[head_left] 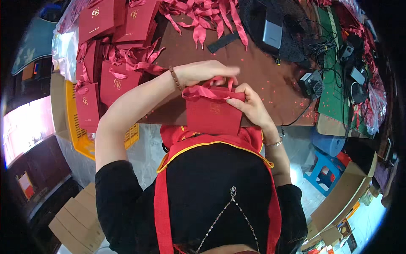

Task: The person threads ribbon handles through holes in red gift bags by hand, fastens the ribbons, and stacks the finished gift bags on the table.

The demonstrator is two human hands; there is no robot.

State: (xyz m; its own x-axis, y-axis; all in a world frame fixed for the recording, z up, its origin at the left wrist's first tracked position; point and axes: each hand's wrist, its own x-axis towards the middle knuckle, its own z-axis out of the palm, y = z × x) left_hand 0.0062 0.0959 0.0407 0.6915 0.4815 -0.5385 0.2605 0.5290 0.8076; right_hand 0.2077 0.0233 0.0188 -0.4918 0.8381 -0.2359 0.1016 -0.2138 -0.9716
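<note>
A small red gift bag [211, 115] with a faint gold emblem stands at the table's near edge, against my body. A pink-red ribbon [205, 92] loops along its top edge. My right hand [252, 106] pinches the bag's upper right corner, thumb on the front and fingers behind. Just beyond the bag's opening is my left hand [205, 73], its fingers curled at the ribbon and its fingertips slightly blurred. Part of the ribbon passes between the two hands.
Finished-looking red bags [120, 80] with ribbons pile up at left, above a yellow crate [80, 142]. Loose ribbons [203, 19] lie at the far side. A phone-like grey device [272, 31], a black device [311, 83] and cables occupy the right. A blue stool [325, 172] stands below.
</note>
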